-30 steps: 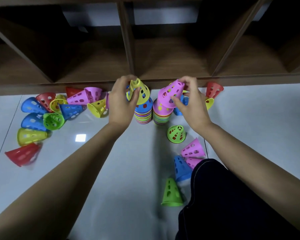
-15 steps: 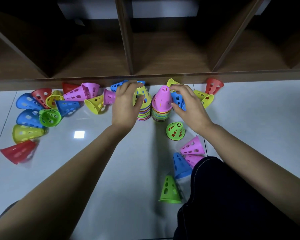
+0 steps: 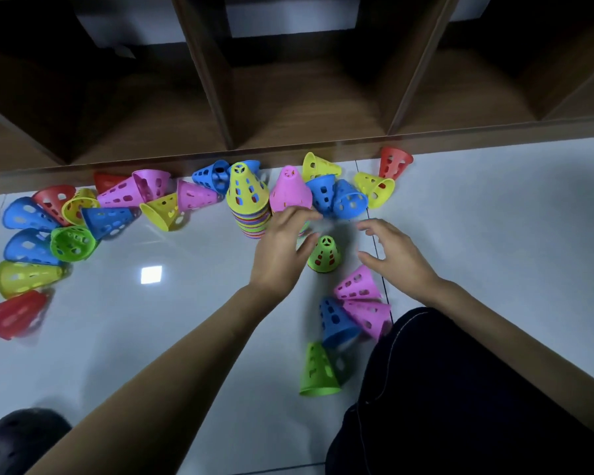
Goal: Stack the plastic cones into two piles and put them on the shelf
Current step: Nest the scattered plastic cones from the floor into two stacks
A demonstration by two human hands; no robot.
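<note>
The green cone (image 3: 324,253) stands upright, tip up, between both hands: the left hand (image 3: 282,246) is just beside it with the thumb nearest, the right hand (image 3: 396,257) a little farther off on its other side, and both have loosely spread fingers holding nothing. Just beyond the green cone stand the pink-topped pile (image 3: 290,193) and the yellow-topped pile (image 3: 247,200), with the shelf (image 3: 299,104) behind them. The left fingertips are blurred and may or may not touch the pink-topped pile.
</note>
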